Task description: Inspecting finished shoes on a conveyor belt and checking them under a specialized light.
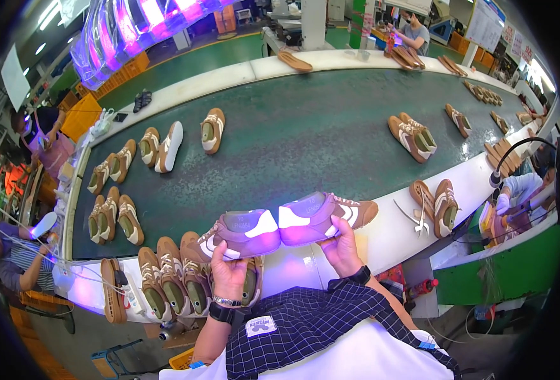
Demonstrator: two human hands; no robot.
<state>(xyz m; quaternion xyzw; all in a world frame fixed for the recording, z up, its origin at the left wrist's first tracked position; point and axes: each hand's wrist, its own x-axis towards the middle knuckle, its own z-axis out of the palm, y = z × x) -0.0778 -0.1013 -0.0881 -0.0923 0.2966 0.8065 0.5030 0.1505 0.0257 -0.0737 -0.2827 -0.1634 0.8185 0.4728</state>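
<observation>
My left hand grips a brown and white sneaker by its side, thumb uppermost. In my right hand is a matching sneaker, thumb against its near side. Both are raised at the near edge of the conveyor, heels meeting in the middle and toes pointing outward. Purple light tints them, and their insoles show printed marks. Just left of my left hand, several brown sneakers with green linings stand in a row on the white ledge, one partly hidden behind my wrist.
Sneakers in pairs and singles rest on the green conveyor. On the right ledge lie a loose sole, white pincers and another sneaker. A purple-lit lamp hangs upper left. Other people work around the line, one at far left.
</observation>
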